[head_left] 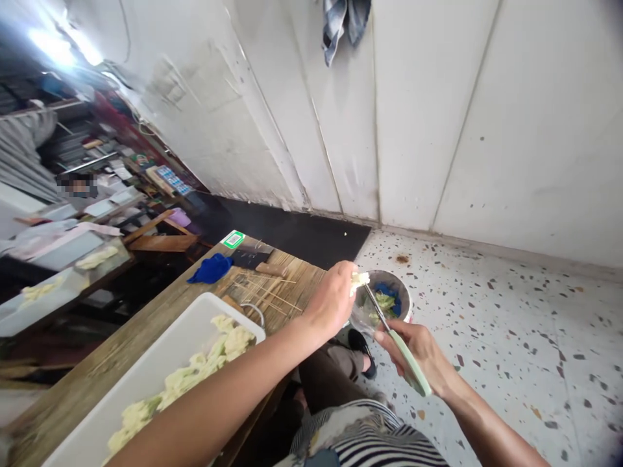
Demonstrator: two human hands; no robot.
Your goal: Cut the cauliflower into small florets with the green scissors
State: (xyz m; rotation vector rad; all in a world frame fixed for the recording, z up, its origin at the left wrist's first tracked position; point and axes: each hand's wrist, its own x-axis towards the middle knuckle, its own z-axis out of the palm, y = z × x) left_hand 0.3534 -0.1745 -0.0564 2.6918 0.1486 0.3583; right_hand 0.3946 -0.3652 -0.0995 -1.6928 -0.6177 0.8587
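Between the fingers of my left hand (333, 295) is a small pale cauliflower floret (359, 281), held out past the table's edge. My right hand (418, 353) grips a pair of scissors (407, 360) with light green handles, their blades pointing up at the floret. Below both hands stands a round bin (407, 295) with a clear liner, holding green trimmings and something blue. Under my left forearm, a white tub (146, 363) on the table contains many cauliflower florets (187, 376).
On the wooden table (117, 331) lie thin skewers (267, 295), a cleaver (256, 259), a blue cloth (210, 268) and a green-edged code card (233, 239). A white wall (438, 117) rises beyond the speckled floor (501, 337). Blurred containers and a person are at far left.
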